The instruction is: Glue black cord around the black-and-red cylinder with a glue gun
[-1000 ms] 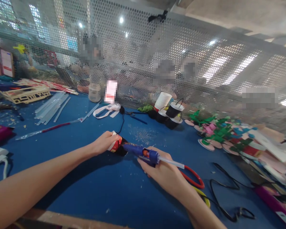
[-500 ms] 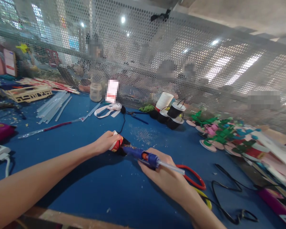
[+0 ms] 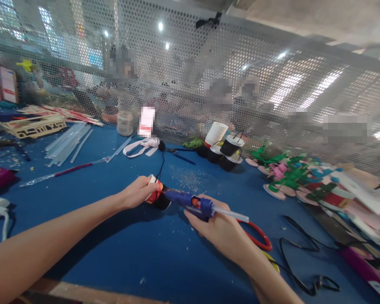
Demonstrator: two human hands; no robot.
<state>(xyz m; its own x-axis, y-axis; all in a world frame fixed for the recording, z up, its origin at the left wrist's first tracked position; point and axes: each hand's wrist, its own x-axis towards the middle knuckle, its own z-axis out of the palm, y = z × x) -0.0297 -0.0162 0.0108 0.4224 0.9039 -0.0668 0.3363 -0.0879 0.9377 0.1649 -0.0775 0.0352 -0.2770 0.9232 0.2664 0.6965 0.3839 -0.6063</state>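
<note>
Two hands, plastic glue gun (image 3: 190, 199), striped cylinder (image 3: 155, 195)

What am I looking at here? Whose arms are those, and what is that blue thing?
The camera sits on a person's head and looks down, so the two bare arms are theirs. The right hand holds a blue glue gun with a clear glue stick out the back. Its tip touches a small red, white and black craft piece gripped by the left hand. They work on a blue table. Nearby lie spare glue sticks, black thread spools, green and pink foam flowers and a black cord. Behind stands a metal mesh wall.
</note>
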